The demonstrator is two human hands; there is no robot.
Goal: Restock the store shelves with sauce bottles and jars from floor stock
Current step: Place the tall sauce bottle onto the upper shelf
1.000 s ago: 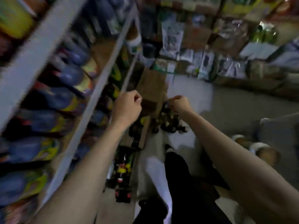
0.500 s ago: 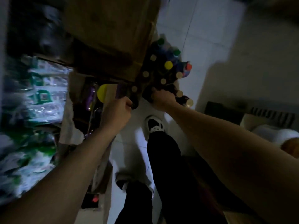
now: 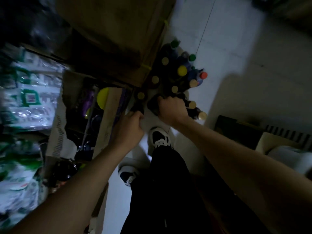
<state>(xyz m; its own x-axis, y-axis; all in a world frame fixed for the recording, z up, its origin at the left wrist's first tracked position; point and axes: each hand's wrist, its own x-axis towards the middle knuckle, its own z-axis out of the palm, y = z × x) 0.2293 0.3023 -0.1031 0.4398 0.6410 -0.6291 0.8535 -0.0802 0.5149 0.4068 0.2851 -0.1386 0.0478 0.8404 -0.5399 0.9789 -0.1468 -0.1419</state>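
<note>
A cluster of dark sauce bottles (image 3: 175, 78) with tan, yellow, green and red caps stands on the pale floor beside a cardboard box. My right hand (image 3: 172, 108) is curled round a dark bottle (image 3: 152, 105) at the near edge of the cluster. My left hand (image 3: 130, 127) grips another dark bottle (image 3: 139, 103) with a tan cap, just left of the right hand. Both bottles' lower parts are hidden by my fingers and the dim light.
A large cardboard box (image 3: 114, 39) sits at the top centre. Low shelves (image 3: 84, 115) with bottles and a yellow lid run along the left, next to plastic-wrapped packs (image 3: 28, 92). My feet (image 3: 160, 137) and dark trousers stand on the floor (image 3: 236, 39) below the hands.
The view swung down from the shelves to the floor stock. Both hands dropped to the bottle cluster and closed round bottles at its near edge.
</note>
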